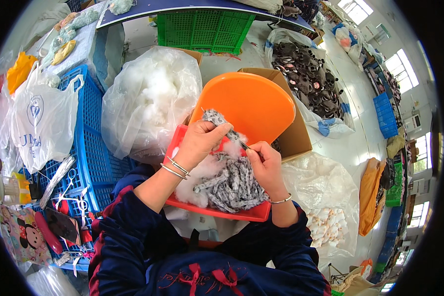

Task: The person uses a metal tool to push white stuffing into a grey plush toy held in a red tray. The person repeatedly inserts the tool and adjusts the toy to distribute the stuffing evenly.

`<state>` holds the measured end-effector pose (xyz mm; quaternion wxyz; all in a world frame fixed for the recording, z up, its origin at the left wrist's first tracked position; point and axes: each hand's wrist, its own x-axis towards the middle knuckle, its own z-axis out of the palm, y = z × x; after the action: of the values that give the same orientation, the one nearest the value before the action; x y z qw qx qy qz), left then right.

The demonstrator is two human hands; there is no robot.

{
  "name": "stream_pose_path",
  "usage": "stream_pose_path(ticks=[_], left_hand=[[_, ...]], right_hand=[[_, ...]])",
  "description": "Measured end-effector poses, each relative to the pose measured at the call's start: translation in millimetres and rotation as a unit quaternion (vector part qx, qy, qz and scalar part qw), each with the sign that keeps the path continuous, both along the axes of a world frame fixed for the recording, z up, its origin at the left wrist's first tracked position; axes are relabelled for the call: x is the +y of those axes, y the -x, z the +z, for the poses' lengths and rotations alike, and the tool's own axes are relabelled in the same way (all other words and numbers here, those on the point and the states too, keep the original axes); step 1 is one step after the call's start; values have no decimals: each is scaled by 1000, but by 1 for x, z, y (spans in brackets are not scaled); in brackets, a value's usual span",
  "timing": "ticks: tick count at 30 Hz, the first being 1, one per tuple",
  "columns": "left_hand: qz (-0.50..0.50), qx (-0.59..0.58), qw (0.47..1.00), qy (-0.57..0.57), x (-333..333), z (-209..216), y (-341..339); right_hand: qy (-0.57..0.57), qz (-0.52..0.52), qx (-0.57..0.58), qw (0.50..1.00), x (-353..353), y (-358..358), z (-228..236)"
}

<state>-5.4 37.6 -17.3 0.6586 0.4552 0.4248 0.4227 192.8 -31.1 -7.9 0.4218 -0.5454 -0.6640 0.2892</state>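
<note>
My left hand (201, 141) pinches a small grey-and-white spotted plush piece (214, 117) above a red plastic tray (254, 215). In my right hand (266, 165) is a thin dark tool (244, 145), its tip against or inside the plush; its exact kind is hidden by my fingers. Fluffy white stuffing (191, 183) lies in the tray's left part. Beside it is a heap of spotted plush strips (234, 182) of the same fabric. The tray sits over my lap, in front of an orange chair (251, 98).
A clear bag of white stuffing (155, 93) stands left of the chair, near a blue crate (91, 148) with scissors (66, 187) on it. A cardboard box (298, 130), a sack of dark plush pieces (308, 79) and a bag of pale pieces (328, 224) stand right.
</note>
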Motion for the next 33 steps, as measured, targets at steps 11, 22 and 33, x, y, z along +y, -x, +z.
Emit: stream_pose_path(ticks=[11,22,33], left_hand=[[-45,-17,999,-5,-9,-4,-7],[-88,-40,995,-7,-9,2,-7],[-55,-15,998,25,-3,-6,-3]], right_hand=[[51,10,93,994,1,4,-6],[103,49,114,987,-1,-5,-7],[258,54,170,950,3,-6,5]])
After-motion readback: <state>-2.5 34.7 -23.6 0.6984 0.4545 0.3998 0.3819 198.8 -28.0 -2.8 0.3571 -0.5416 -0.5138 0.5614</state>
